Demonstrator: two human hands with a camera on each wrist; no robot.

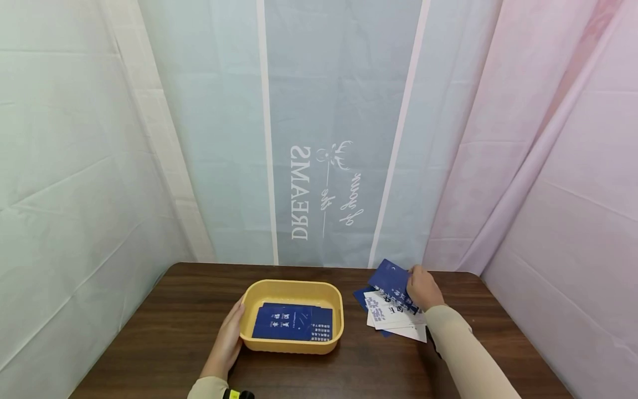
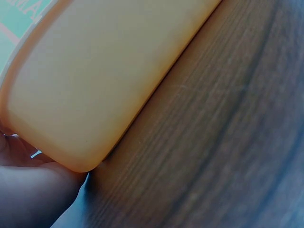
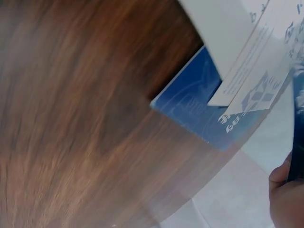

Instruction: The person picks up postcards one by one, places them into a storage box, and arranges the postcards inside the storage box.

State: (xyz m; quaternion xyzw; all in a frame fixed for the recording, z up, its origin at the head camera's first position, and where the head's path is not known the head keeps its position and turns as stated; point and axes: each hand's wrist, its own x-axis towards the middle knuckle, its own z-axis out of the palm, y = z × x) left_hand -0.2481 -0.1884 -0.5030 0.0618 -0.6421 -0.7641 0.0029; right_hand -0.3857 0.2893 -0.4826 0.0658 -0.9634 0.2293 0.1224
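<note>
My right hand [image 1: 423,287] pinches a dark blue card [image 1: 391,280] with white lettering by its right edge, tilted above a loose pile. In the right wrist view the thumb lies on that card's dark edge [image 3: 298,128]. Beneath it, white cards [image 1: 399,318] with blue print overlap other blue cards [image 3: 190,99] on the table. My left hand [image 1: 230,335] rests against the left end of a yellow plastic tub [image 1: 294,347], its fingers lying along the wall. Blue printed cards [image 1: 284,323] lie flat inside the tub.
Everything stands on a dark wood-grain table [image 1: 164,332]. A pale blue-grey curtain [image 1: 344,83] with mirrored lettering hangs behind its far edge. White cloth [image 1: 65,194] hangs at the left, and pinkish-white cloth [image 1: 573,221] at the right.
</note>
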